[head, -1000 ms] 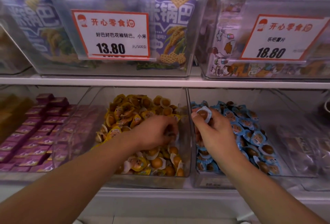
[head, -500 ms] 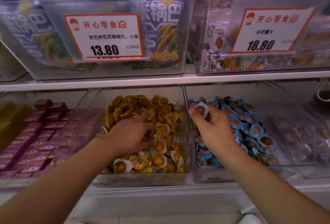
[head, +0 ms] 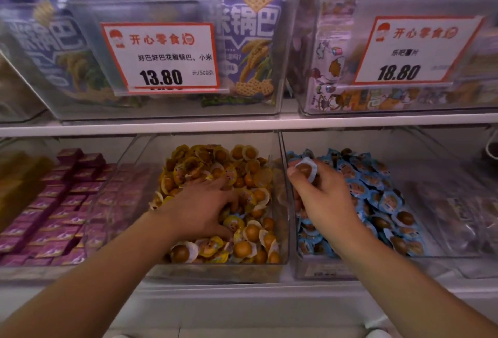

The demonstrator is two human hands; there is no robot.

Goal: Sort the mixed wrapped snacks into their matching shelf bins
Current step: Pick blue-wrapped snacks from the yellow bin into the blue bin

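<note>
Head view, left hand: my left hand (head: 200,208) lies palm down in the clear plastic middle bin (head: 215,270) on the lower shelf, fingers spread and dug into the heap of yellow-wrapped round brown snacks (head: 250,235). I cannot tell whether the buried fingertips grasp any piece.
Head view, right hand: my right hand (head: 320,197) is over the front left corner of the clear plastic right-hand bin (head: 323,270), fingers curled, pinching one blue-rimmed wrapped round brown snack (head: 305,170) at the fingertips.
Head view, held snack: it is raised above the heap, just right of the wall between the two bins.
Head view, right bin contents: a pile of blue-wrapped round snacks (head: 377,194) fills the left and middle of that bin; it is the same kind as the one I pinch.
Head view, left neighbour: a clear bin with rows of small purple boxed sweets (head: 54,213) sits beside the yellow heap.
Head view, far right: blurred clear-wrapped packets (head: 458,211) lie beyond the blue pile.
Head view, upper shelf: a clear bin of purple snack bags (head: 248,41) carries a white price card with an orange border reading 13.80 (head: 161,58); the bin to its right carries a similar card reading 18.80 (head: 415,50) over cartoon-printed packs (head: 331,68).
Head view, shelf edge: a white shelf board (head: 269,123) separates the two rows.
</note>
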